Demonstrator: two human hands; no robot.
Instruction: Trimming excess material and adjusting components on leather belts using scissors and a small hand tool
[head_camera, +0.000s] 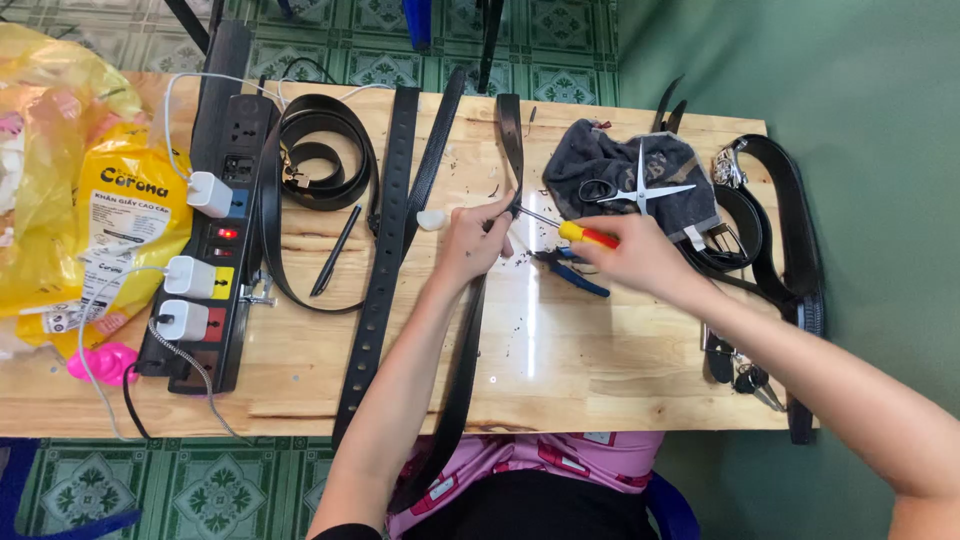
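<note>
A long black belt (511, 135) runs from the table's far edge down over the near edge. My left hand (472, 240) pins this belt against the wooden table (300, 370) near its middle. My right hand (632, 255) grips a screwdriver with a yellow and red handle (588, 235); its metal tip points left and meets the belt just beside my left fingers. Blue-handled pliers (570, 272) lie on the table under my right hand.
Two more black belts (385, 270) lie flat to the left, and a coiled belt (325, 150) sits beyond them. A black power strip (215, 240) with white chargers is at the left, beside yellow bags (90, 210). Scissors (640, 190) rest on a dark cloth (600, 160); more belts (790, 230) and keys (745, 378) lie right.
</note>
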